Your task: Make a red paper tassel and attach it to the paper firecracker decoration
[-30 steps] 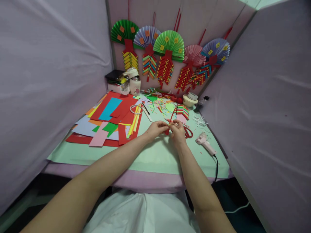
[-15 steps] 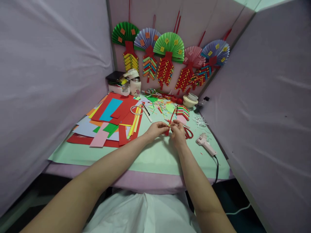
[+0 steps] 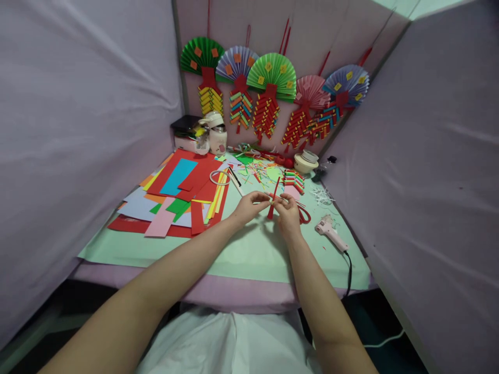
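Observation:
Between my two hands is a red paper tassel (image 3: 270,212), its thin stem rising above the fingers and its wider end hanging below them. The fingertips of my left hand (image 3: 252,206) are pinched at its middle from the left. From the other side my right hand (image 3: 287,210) closes thumb and fingers on the same spot, where a small yellowish bit shows. Red-handled scissors (image 3: 304,214) lie just right of my right hand, partly hidden by it. Beyond the hands sits a bundle of coloured paper rolls (image 3: 293,181).
Coloured paper sheets (image 3: 177,176) cover the table's left. A tape ring (image 3: 220,177), a bottle (image 3: 218,139) and paper scraps (image 3: 259,170) are farther back. A corded glue gun (image 3: 331,234) lies right. Paper fan ornaments (image 3: 272,75) hang on the back wall.
The tassel has turned slightly between my fingers, and more of its lower end shows. My left hand has shifted a little; both hands stay at the tassel's middle.

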